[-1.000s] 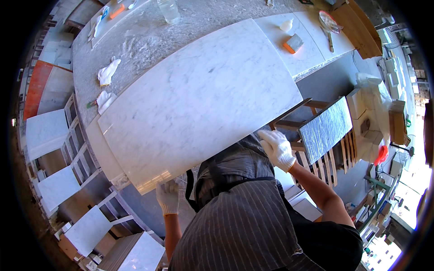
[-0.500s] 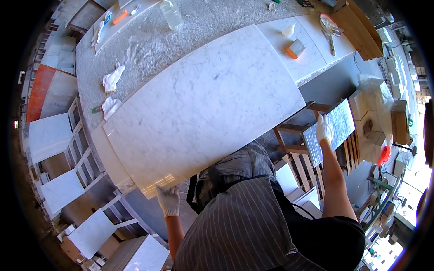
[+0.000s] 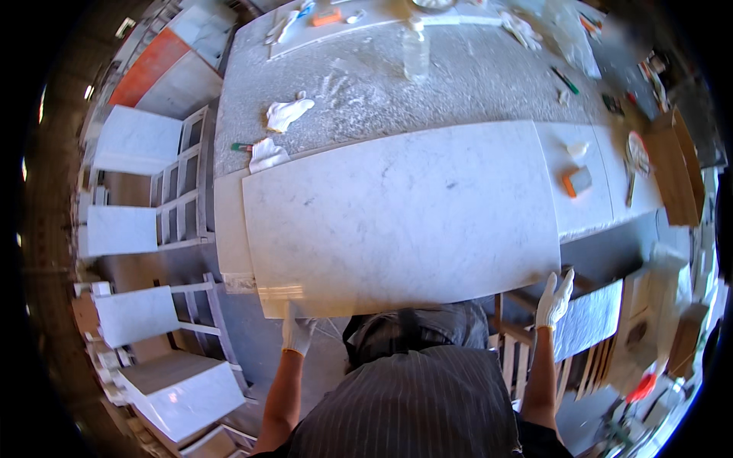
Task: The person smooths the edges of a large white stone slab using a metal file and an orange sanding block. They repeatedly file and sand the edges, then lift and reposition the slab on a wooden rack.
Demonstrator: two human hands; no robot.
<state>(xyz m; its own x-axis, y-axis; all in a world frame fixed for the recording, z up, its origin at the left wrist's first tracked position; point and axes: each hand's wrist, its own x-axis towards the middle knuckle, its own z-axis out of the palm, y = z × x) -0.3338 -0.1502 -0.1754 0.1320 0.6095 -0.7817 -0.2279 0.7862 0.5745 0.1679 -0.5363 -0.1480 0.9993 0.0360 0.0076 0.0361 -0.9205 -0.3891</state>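
Note:
A large white marble slab (image 3: pixel 405 214) with faint grey veins lies on the worktable, its near edge by my body. My left hand (image 3: pixel 296 333), in a white knit glove, is at the slab's near left edge; its fingers close on that edge and are partly hidden there. At the near right corner is my right hand (image 3: pixel 553 301), also gloved. Its thumb and fingers are spread, close beside the corner, and it holds nothing; whether it touches the slab I cannot tell. Under the slab, a second pale slab (image 3: pixel 233 221) shows at the left.
Beyond the slab stand a clear bottle (image 3: pixel 416 53) and a crumpled white glove (image 3: pixel 289 113). An orange-and-grey block (image 3: pixel 577 182) and a brush (image 3: pixel 631 187) lie at right. Racks with stone slabs (image 3: pixel 122 229) stand left; a grey panel (image 3: pixel 588 320) is by my right hand.
My right hand has moved from the grey panel to the slab's near right corner, and its fingers have spread. The view has turned; my left hand is still at the near left edge.

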